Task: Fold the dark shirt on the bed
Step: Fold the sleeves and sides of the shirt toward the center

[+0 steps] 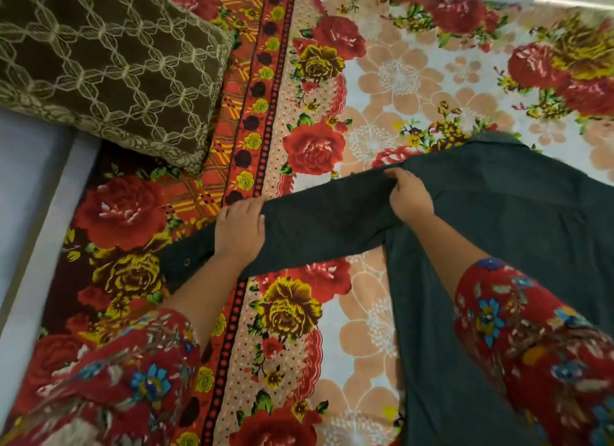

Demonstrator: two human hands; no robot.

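Note:
The dark green shirt (511, 233) lies spread on the flowered bedsheet (299, 312), its body on the right and one long sleeve (325, 223) stretched out to the left. My left hand (240, 230) grips the sleeve near its cuff end, fingers curled over the top edge. My right hand (410, 196) pinches the sleeve's upper edge close to the shoulder seam. The buttoned cuff (181, 263) sticks out left of my left hand. The shirt's collar (498, 139) points toward the far side of the bed.
A brown patterned pillow (106, 67) lies at the upper left of the bed. The bed's left edge and pale floor (23, 193) run down the left side. Open sheet lies beyond the shirt, to the upper right.

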